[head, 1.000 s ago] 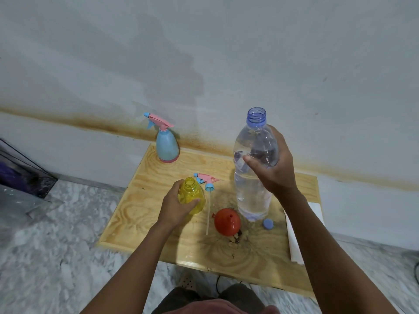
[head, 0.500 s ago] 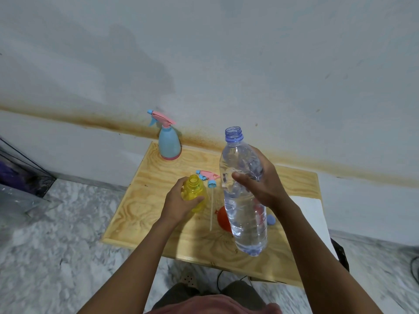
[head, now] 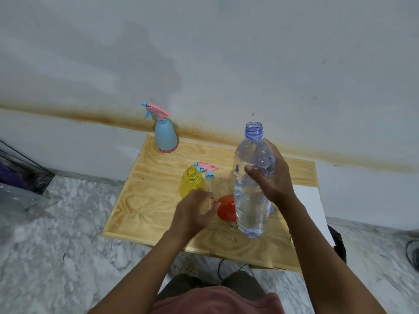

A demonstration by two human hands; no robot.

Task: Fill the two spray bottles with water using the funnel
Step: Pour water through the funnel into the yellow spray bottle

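My right hand [head: 273, 177] grips a large clear water bottle [head: 250, 191], uncapped, upright and lifted above the wooden board [head: 145, 200]. A yellow spray bottle [head: 191, 181] stands open-necked on the board; its pink and blue spray head [head: 207, 169] with a dip tube lies just behind it. My left hand [head: 195, 211], blurred, hovers in front of the yellow bottle with fingers apart, close to the red funnel [head: 224, 209] that lies on the board, partly hidden by the water bottle. A blue spray bottle [head: 165, 137] with its pink trigger on stands at the back left.
The board sits low against a stained white wall [head: 226, 64]. A blue cap [head: 271, 209] peeks out behind the water bottle. White paper [head: 310, 207] lies at the board's right edge. Marble floor [head: 56, 245] surrounds it, and a dark clear-walled object [head: 20, 175] is at far left.
My left hand has let go of the yellow bottle and moved toward the funnel. My right hand lifted the water bottle off the board and holds it in the air.
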